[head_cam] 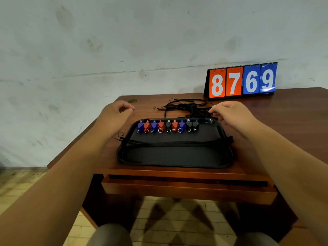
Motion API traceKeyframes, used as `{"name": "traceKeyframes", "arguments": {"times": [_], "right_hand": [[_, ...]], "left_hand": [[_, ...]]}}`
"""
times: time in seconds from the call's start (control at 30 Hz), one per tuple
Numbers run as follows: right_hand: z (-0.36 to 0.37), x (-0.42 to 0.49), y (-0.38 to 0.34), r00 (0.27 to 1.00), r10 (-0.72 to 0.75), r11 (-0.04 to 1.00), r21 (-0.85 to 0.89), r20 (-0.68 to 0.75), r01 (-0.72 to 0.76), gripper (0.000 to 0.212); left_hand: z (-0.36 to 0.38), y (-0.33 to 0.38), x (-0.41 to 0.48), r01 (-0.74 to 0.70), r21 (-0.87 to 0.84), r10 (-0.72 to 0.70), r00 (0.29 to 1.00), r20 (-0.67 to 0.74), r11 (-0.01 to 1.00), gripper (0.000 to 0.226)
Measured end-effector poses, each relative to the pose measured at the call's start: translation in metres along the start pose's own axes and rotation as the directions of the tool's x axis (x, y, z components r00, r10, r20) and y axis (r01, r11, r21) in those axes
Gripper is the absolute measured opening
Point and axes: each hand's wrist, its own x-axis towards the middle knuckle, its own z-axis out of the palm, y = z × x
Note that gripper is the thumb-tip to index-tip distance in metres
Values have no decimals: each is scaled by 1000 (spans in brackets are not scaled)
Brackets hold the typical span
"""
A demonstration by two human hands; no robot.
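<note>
A black tray lies on the wooden table. Along its far edge stands a row of several whistles in blue, red and black, each with a metal ring. One black cord stretches across the tray's middle. A tangle of black cords lies behind the tray. My left hand hovers over the table left of the tangle, fingers loosely curled and holding nothing. My right hand hovers at the tangle's right end, fingers loosely curled; I cannot tell whether it touches a cord.
A flip scoreboard reading 8769 stands at the table's back right against the pale wall. The table's left edge runs close to my left forearm. A tiled floor and my knees show below the front edge.
</note>
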Motion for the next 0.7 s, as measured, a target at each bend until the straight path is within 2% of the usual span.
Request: {"name": "traceKeyframes", "arguments": {"times": [0.13, 0.43, 0.5, 0.63, 0.7], "right_hand": [[-1, 15, 1, 1000, -24, 998, 55, 12, 23, 22], [6, 41, 39, 993, -25, 995, 95, -117, 37, 27], [7, 47, 42, 995, -32, 997, 66, -96, 38, 27], [9, 53, 46, 997, -51, 999, -1, -54, 51, 27], [8, 55, 49, 997, -60, 998, -13, -56, 60, 26]], "left_hand": [[28, 28, 20, -37, 54, 28, 986, 163, 998, 18], [91, 39, 74, 6, 126, -40, 962, 270, 992, 16], [104, 39, 88, 23, 215, -89, 949, 303, 976, 15], [128, 44, 110, 85, 442, -269, 888, 372, 893, 48], [137, 49, 116, 116, 510, -344, 859, 379, 852, 51]]}}
